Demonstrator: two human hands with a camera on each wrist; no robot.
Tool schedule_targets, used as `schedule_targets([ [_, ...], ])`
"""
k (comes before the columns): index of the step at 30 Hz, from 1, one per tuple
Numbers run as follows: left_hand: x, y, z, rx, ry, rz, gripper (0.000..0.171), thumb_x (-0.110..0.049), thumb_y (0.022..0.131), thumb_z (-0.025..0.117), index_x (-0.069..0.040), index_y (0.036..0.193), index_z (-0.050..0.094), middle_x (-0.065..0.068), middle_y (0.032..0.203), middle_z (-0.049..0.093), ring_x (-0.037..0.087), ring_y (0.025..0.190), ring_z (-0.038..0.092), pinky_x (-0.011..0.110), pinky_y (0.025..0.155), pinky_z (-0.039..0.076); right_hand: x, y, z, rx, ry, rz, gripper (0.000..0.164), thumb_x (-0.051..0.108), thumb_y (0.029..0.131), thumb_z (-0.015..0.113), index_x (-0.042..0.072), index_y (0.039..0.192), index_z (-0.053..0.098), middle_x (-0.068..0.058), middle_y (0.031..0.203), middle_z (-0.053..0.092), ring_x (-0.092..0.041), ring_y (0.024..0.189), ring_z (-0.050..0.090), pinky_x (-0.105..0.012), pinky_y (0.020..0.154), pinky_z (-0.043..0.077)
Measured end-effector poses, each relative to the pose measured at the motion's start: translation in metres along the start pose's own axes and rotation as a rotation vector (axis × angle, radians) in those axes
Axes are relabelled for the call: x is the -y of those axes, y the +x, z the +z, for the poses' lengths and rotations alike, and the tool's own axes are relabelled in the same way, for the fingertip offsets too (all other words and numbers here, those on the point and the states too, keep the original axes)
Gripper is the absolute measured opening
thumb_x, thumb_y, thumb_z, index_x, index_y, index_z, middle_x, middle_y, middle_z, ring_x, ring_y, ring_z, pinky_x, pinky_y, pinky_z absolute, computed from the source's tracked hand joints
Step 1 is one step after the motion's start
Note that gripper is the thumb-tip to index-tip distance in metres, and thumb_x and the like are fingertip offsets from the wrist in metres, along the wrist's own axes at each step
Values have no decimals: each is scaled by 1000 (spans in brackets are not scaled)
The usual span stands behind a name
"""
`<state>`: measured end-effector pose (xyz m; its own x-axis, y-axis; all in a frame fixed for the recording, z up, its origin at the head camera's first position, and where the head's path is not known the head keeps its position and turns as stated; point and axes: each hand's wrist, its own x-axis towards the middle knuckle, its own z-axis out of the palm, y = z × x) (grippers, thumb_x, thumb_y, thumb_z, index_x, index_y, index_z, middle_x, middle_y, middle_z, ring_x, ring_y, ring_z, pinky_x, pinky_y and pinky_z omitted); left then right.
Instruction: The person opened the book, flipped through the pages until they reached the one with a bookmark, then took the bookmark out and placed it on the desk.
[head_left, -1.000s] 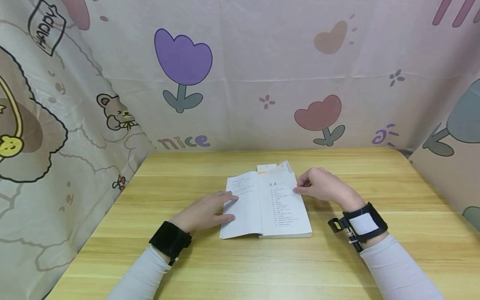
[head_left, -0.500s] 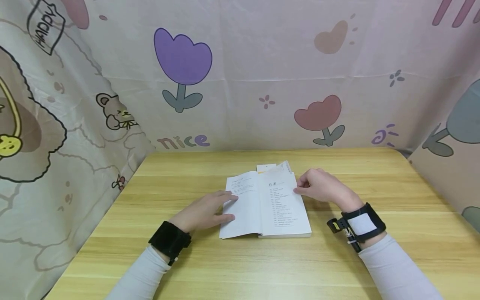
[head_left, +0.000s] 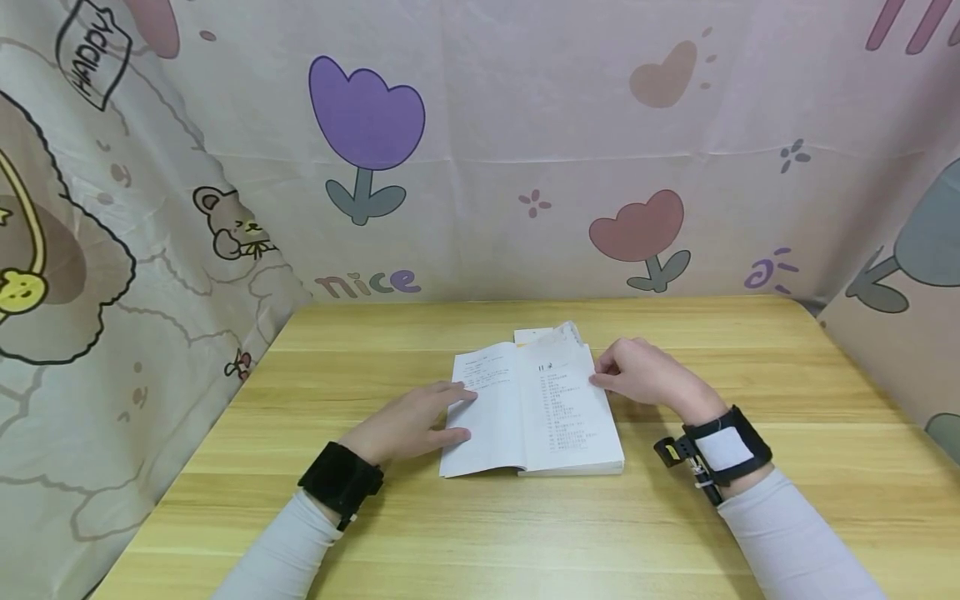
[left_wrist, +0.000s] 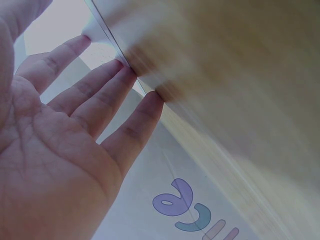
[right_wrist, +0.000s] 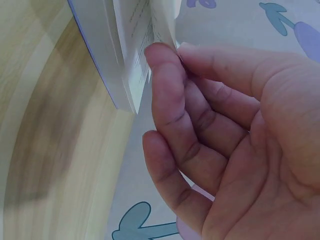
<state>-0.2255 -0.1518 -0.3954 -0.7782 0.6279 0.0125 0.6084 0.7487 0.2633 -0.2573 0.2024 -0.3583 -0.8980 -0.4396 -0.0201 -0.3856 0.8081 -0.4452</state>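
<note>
Hanging at the back and sides, a pale cloth (head_left: 480, 242) printed with tulips, a bear and the word "nice" surrounds a wood-grain table (head_left: 525, 537). Two light grey sleeves (head_left: 798, 533) reach in over the tabletop from the near side. Between the person's hands, around the middle of the table, a book (head_left: 555, 417) lies open, its left page mostly blank below a few lines of text and its right page bearing a printed list. The left hand (head_left: 401, 423) has its fingers extended and apart, resting at the left page's outer edge. The right hand (head_left: 651, 372) pinches paper between thumb and forefinger at the book's right edge, the other fingers curled. Black bands (head_left: 339, 479) circle both wrists. Past the book's top edge show a white tab (head_left: 531, 335) and, beside it, a raised page corner (head_left: 570, 332).
</note>
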Motion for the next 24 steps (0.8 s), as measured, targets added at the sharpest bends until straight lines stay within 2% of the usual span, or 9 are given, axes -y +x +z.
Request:
schedule_targets([
  [3,0,0,0,-2,3,-1,60,-48,91,60,-16,141,51,8,144,44,24,132,37,41,105,33,1,1,1,0,30,6,13,13,90,66,12,78,71,-1,66,61,-10,55,49,-24,50,39],
  [6,0,-1,0,-6,9,1,59,-48,92,60,-16,141,51,8,144,44,24,132,38,41,105,34,2,1,1,-1,55,27,8,10,89,67,5,92,73,-1,72,65,-13,59,57,-25,52,43],
  [11,-1,-1,0,-10,17,4,59,-48,92,60,-16,141,52,8,144,45,24,131,38,41,104,34,3,0,1,-5,73,60,37,8,87,69,-6,120,62,-1,74,67,-17,63,64,-26,55,47],
  [18,-1,-1,-1,-6,15,-4,59,-48,92,60,-16,141,52,8,144,45,24,132,38,41,105,34,5,1,1,-15,70,53,58,8,87,70,2,139,45,1,72,67,-19,62,63,-27,49,43],
  [24,-1,-1,0,-5,23,-10,59,-48,91,60,-17,141,52,8,144,45,24,132,38,41,105,34,6,1,1,-22,58,46,74,10,86,71,8,149,33,2,72,67,-18,62,63,-28,49,44],
])
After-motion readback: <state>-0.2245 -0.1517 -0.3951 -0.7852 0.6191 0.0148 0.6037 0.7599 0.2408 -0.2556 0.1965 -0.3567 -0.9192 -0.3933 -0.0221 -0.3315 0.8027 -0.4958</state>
